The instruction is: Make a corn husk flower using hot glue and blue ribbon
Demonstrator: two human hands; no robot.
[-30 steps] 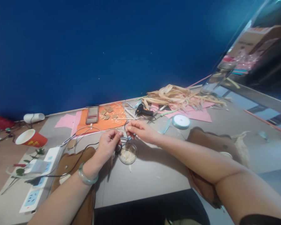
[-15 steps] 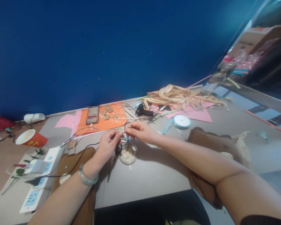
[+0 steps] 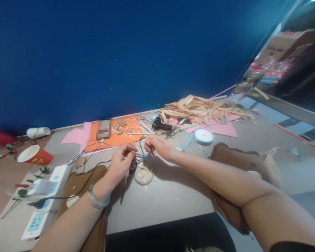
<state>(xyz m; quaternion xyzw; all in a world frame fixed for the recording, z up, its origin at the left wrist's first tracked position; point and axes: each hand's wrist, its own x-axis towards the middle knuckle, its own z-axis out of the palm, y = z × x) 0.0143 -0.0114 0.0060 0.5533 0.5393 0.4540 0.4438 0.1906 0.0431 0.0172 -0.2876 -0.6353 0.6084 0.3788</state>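
My left hand (image 3: 122,158), with a pale green bangle (image 3: 98,201) on its wrist, has its thumb and fingers pinched together. Anything held there is too small to make out. Just below it, black-handled scissors (image 3: 132,167) lie on the table with the blades towards me. My right hand (image 3: 159,147) is a little apart to the right, fingers curled downward, their tips partly hidden; whatever they grip is unclear. Between and below both hands stands a clear round dish (image 3: 152,176) with pale, petal-like pieces in it. Thin light blue ribbon (image 3: 185,142) runs near my right hand.
A ribbon roll (image 3: 203,136), a black glue gun (image 3: 161,124) and dried husks (image 3: 191,106) lie behind my right hand. Orange paper (image 3: 94,140) carries small round discs. Left are a white power strip (image 3: 46,201), cables and a red paper cup (image 3: 40,156).
My hands have moved apart. The right one has shifted slightly right and turned its fingers downward, while the left stays almost in place.
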